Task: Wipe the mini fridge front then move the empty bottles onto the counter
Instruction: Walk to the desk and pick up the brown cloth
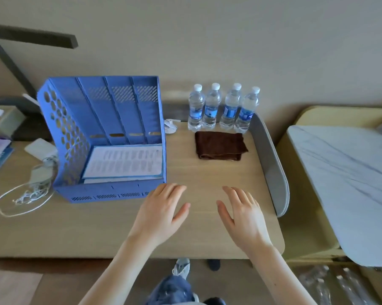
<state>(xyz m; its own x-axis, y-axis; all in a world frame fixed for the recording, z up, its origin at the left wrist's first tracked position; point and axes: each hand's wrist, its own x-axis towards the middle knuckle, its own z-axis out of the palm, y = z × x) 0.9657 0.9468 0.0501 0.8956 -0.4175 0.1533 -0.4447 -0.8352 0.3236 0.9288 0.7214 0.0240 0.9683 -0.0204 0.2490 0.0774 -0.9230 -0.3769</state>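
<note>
Four capped water bottles (223,107) in row. One folded brown cloth (219,145). One blue file rack (104,137), four slots. Two bare hands: left hand (161,213), right hand (243,219). One tissue box (3,122).

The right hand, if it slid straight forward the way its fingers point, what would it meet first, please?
Probably the folded brown cloth. The right hand is open over bare desk, fingers angled slightly left towards it; the water bottles stand behind. Depth is hard to judge.

Desk (207,234) bears bottles (223,108), cloth (219,145), file rack (106,137).
</note>
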